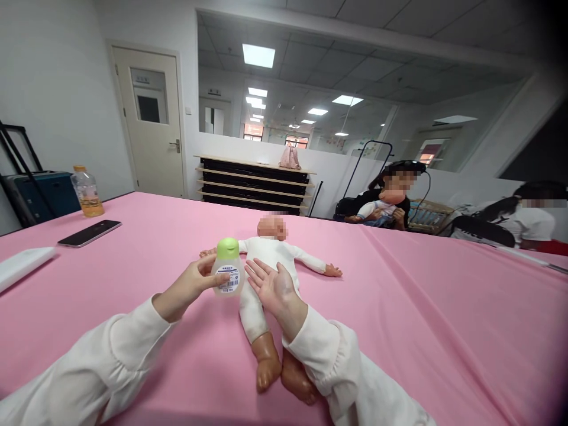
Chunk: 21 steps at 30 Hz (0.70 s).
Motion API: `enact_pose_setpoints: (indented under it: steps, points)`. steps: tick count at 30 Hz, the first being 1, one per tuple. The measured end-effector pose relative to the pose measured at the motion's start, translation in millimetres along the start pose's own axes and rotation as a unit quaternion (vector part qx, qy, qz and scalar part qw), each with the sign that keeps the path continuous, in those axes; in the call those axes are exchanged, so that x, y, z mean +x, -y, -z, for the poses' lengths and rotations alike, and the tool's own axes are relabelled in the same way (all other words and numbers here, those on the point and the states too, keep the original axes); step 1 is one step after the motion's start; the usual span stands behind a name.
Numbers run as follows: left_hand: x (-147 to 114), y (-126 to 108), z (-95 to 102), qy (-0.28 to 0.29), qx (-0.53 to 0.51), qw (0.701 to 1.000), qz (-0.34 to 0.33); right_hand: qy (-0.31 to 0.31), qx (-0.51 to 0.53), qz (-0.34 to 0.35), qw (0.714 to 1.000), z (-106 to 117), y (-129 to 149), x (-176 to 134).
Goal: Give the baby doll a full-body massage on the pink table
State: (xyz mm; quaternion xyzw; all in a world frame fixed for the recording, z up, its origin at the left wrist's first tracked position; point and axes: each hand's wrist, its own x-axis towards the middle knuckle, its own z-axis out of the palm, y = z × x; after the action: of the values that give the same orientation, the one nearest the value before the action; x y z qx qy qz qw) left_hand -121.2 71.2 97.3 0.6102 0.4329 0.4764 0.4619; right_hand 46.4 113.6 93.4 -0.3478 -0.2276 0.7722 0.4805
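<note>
My left hand (200, 281) is closed around a small clear bottle (228, 278) with a green cap and a printed label, held upright. Beside it, my right hand (273, 285) is turned palm up, fingers stretched out and nothing in it. Both hands are above a baby doll (271, 253) in a white suit, which lies on its back with its head away from me. The doll's arms are spread, and its bare feet point toward me. My right hand and sleeve cover part of its body and one leg.
The doll lies on a pink cloth (177, 343) covering the table. At the left are a phone (90, 233), a drink bottle (87, 192) and a white item (24, 266). Beyond the table sit a person (377, 201) holding another doll and a second person (528, 219).
</note>
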Motion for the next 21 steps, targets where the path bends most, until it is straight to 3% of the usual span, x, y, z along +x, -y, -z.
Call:
enact_pose_setpoints:
  steps: [4,11,14,17,19,21]
  points:
    - [-9.7,6.9,2.7,0.037,-0.068,0.996,0.045,0.006,0.008,-0.005,1.000,7.0,1.3,3.7]
    - [-11.6,12.1,-0.1,0.025,-0.044,0.997,0.054,0.010,0.018,-0.018,1.000,10.3,-3.6,3.7]
    - [-2.7,31.1,10.6,-0.049,0.042,0.998,0.025,0.013,0.037,-0.019,0.999,12.2,-3.3,2.5]
    - [10.3,66.5,32.5,-0.153,0.209,0.964,0.055,0.010,0.052,-0.017,0.998,16.7,-1.0,0.7]
    - [14.8,89.8,47.5,-0.161,0.274,0.943,0.102,0.009,0.049,-0.008,0.999,23.3,2.5,-1.7]
    - [11.1,103.7,55.0,-0.189,0.320,0.923,0.099,0.019,0.036,0.001,0.999,32.8,7.1,-5.8]
